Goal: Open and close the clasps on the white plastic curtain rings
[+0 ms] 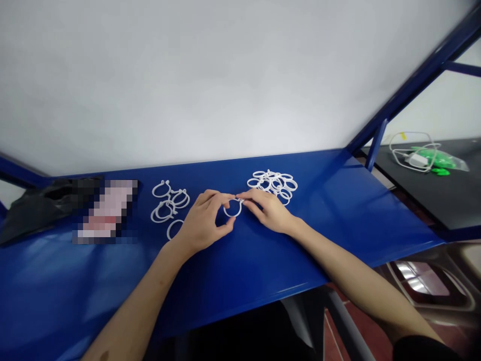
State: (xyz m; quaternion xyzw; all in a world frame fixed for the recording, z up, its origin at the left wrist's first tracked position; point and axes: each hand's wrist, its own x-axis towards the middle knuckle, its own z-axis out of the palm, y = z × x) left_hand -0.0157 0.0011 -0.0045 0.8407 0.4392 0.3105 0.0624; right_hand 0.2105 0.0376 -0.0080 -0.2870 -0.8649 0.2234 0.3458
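Observation:
A white curtain ring is held between my two hands over the blue table. My left hand grips it from the left, with the thumb at its lower edge and the fingers at its top. At the ring's upper right, where its small eyelet seems to sit, the fingertips of my right hand pinch it. Fingers partly hide that spot. Several loose white rings lie left of my left hand, one partly behind its wrist. Beyond my right hand is a denser pile of similar white rings.
A blue table with a raised wall behind it carries everything. At left lie a black bag and a blurred-out flat item. A dark shelf at right holds a white cable and a green item in clear plastic.

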